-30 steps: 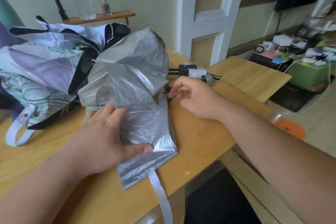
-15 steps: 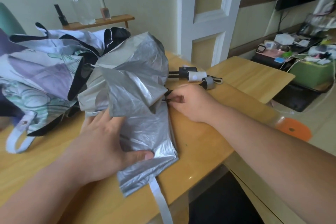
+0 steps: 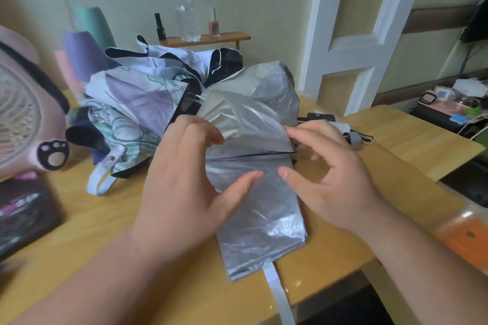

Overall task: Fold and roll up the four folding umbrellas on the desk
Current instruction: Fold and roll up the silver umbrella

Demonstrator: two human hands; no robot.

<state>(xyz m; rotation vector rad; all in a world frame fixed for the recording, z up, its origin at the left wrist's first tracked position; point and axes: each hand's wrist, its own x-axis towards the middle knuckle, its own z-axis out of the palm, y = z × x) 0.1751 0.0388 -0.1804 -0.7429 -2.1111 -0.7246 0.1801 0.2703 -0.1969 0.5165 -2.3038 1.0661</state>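
Note:
A silver folding umbrella (image 3: 258,208) lies across the wooden desk (image 3: 87,235), its lower half flattened and its white strap (image 3: 277,295) hanging over the front edge. My left hand (image 3: 190,182) has its fingers curled on a loose silver flap at the fold, with the thumb lying on the flat panel. My right hand (image 3: 332,177) pinches the right edge of the same flap with its fingertips. Behind lies a heap of unfolded umbrellas: a purple, white and green patterned one (image 3: 132,105) and black fabric (image 3: 227,63). Umbrella handles (image 3: 323,117) stick out to the right.
A pink fan (image 3: 23,119) and a dark box (image 3: 23,214) stand at the left. A water bottle (image 3: 184,8) and small bottles sit on a shelf (image 3: 211,37) behind. A patterned strap (image 3: 105,177) trails on the desk. Right of the desk is a drop to the floor.
My left hand rose from lying flat on the silver fabric to the flap at the fold. My right hand left the handle end and took the flap's right edge.

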